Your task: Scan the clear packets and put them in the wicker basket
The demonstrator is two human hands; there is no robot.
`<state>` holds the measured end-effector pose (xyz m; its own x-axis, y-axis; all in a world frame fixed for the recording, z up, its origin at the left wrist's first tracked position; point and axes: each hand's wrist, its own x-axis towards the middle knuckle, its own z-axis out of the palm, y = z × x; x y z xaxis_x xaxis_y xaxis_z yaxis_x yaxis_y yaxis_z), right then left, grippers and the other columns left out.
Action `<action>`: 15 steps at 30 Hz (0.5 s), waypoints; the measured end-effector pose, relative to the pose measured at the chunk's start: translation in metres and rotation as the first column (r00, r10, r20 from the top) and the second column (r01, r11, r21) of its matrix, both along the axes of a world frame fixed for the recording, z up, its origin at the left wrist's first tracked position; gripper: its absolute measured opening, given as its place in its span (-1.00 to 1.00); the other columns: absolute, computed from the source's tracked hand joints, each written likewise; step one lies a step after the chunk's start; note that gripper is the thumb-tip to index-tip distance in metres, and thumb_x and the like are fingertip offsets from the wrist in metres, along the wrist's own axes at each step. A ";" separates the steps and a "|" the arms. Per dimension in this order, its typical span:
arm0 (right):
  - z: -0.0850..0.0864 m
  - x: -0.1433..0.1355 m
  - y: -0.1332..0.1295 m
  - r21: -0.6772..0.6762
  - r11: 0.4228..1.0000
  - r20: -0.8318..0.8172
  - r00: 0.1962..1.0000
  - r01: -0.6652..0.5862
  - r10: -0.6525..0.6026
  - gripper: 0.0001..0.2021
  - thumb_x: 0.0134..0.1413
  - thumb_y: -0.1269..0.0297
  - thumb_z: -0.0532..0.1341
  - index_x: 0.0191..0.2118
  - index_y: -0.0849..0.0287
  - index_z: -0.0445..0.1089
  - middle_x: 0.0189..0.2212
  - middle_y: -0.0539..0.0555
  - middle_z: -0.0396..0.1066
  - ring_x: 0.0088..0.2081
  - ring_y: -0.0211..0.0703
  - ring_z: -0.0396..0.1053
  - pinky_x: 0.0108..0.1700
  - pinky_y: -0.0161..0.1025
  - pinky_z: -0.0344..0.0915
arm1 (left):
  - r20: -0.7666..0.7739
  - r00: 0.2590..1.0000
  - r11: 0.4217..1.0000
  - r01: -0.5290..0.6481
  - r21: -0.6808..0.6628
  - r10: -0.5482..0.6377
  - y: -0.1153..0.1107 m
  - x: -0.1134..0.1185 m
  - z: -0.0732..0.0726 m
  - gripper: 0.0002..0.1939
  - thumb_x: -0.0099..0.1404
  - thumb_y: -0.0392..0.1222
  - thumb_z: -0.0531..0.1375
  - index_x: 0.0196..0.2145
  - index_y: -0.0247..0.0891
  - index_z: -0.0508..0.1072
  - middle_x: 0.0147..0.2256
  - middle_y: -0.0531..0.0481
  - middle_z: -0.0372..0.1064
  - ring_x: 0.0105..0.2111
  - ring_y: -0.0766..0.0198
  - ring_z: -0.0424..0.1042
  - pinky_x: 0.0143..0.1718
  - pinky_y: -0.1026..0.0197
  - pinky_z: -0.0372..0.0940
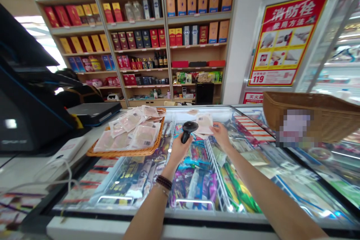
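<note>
Beyond the freezer [84,228], shelves [165,33] are standing stocked; above it, I'm probably scanning, left hand [180,148] gripping a scanner [189,126], right hand [221,135] pinching a packet [204,121], next needing steady aim.

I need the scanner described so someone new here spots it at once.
Find the glass-topped freezer. Above its middle, the left hand grips the scanner. It is the black tool with a rounded head, unlike the pale, flat packet in the right hand beside it.
</note>
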<state>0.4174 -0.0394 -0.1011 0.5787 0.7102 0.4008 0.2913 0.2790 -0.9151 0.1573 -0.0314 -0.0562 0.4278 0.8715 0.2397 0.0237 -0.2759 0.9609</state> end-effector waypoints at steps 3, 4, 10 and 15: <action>0.002 -0.002 -0.002 -0.016 1.000 -0.018 1.000 -0.006 0.006 -0.48 -0.14 -0.25 0.42 -0.20 0.01 0.36 -0.38 0.13 0.66 -0.22 0.25 0.68 -0.19 0.10 0.62 | 0.021 1.000 1.000 0.000 -0.004 0.000 0.001 0.000 -0.001 -0.50 0.17 0.33 0.32 -0.39 -0.16 0.33 -0.68 0.21 0.15 -0.74 0.39 0.14 -0.66 0.30 0.03; 0.002 -0.003 -0.002 -0.022 1.000 -0.024 1.000 -0.010 0.010 -0.48 -0.13 -0.25 0.41 -0.19 0.02 0.37 -0.37 0.14 0.66 -0.22 0.25 0.68 -0.19 0.10 0.63 | 0.028 1.000 1.000 0.005 -0.010 -0.004 0.001 0.000 -0.001 -0.50 0.18 0.33 0.32 -0.39 -0.16 0.33 -0.68 0.21 0.15 -0.74 0.40 0.13 -0.66 0.30 0.02; 0.004 -0.007 -0.002 -0.043 0.998 -0.055 0.998 -0.041 0.039 -0.47 -0.08 -0.27 0.39 -0.16 0.02 0.36 -0.30 0.15 0.68 -0.19 0.21 0.68 -0.17 0.06 0.62 | 0.058 0.998 1.000 0.010 -0.024 -0.008 0.000 0.000 -0.001 -0.50 0.19 0.33 0.29 -0.38 -0.17 0.31 -0.65 0.21 0.17 -0.73 0.41 0.14 -0.66 0.30 0.01; 0.004 -0.006 -0.003 -0.040 0.998 -0.081 0.996 -0.045 0.042 -0.48 -0.12 -0.23 0.43 -0.19 0.02 0.35 -0.33 0.14 0.67 -0.21 0.23 0.68 -0.17 0.08 0.63 | 0.054 0.998 1.000 0.014 -0.019 -0.013 0.000 0.000 -0.001 -0.50 0.19 0.33 0.28 -0.37 -0.16 0.30 -0.67 0.22 0.14 -0.73 0.41 0.13 -0.65 0.31 0.03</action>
